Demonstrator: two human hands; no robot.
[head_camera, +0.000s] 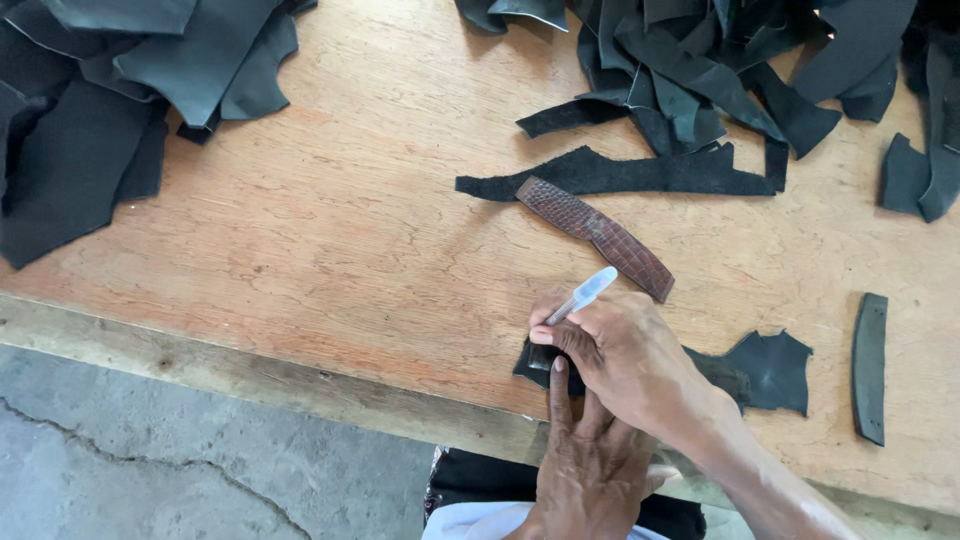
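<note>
My right hand is closed around a pen with a clear cap, its tip down on a piece of black leather near the table's front edge. My left hand lies under the right one, its forefinger pressing on the left end of that leather. Much of the piece is hidden by my hands. A brown textured leather strap lies slantwise just beyond my hands.
The wooden table carries heaps of black leather scraps at the far left and far right. A long jagged black offcut and a narrow black strip lie nearby. Cracked concrete floor shows below.
</note>
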